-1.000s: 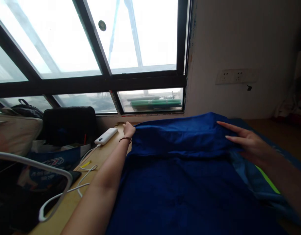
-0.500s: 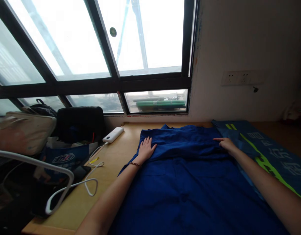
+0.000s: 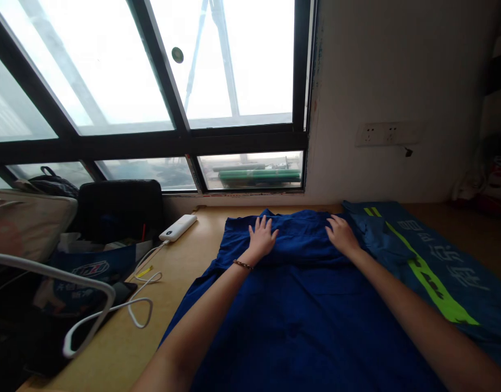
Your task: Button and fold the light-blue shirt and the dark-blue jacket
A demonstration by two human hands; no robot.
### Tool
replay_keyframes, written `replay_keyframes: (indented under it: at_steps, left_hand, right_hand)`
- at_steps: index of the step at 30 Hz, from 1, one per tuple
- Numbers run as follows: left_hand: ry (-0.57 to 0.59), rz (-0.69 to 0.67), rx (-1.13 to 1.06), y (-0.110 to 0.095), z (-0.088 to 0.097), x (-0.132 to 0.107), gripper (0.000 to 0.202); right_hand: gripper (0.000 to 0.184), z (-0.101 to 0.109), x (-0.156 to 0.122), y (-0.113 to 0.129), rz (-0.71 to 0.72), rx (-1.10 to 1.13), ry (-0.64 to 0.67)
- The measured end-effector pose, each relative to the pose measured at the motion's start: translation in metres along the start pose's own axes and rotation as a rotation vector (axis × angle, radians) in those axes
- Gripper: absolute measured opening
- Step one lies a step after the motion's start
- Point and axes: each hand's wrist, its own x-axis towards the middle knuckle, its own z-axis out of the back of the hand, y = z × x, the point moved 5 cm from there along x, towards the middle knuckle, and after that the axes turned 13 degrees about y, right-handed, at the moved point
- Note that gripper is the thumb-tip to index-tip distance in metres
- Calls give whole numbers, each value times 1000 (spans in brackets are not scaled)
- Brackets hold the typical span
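Note:
A dark blue garment (image 3: 299,305) lies spread over a wooden table (image 3: 185,272), its far end folded back on itself. My left hand (image 3: 261,238) rests flat on that folded end, fingers spread, a thin bracelet on the wrist. My right hand (image 3: 340,235) lies flat on the same fold a little to the right, fingers apart. Neither hand holds anything. Beside the garment on the right is another blue cloth (image 3: 430,261) with a lime-green stripe and pale lettering.
A white power bank (image 3: 178,227) with a white cable (image 3: 142,283) lies left of the garment. Bags (image 3: 117,209) and a white curved handle (image 3: 82,316) crowd the left side. A window (image 3: 152,81) and a wall socket (image 3: 383,133) are behind.
The lifted far end of the garment has come down onto the table. Both hands have moved inward along the fold toward its middle and now press flat on it.

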Motion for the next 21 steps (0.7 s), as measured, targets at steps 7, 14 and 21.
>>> replay_keyframes:
  at_steps: [7,14,21]
  left_hand:
    - [216,-281,23,-21,-43,-19,59]
    - [178,28,23,90,-29,-21,59]
    - [-91,465,-566,162,-5,-23,68]
  right_hand:
    - [66,-65,-8,-2,-136,-190,260]
    - [57,-66,-4,-62,-239,-199,246]
    - [78,-47,9,-92,-471,222,125]
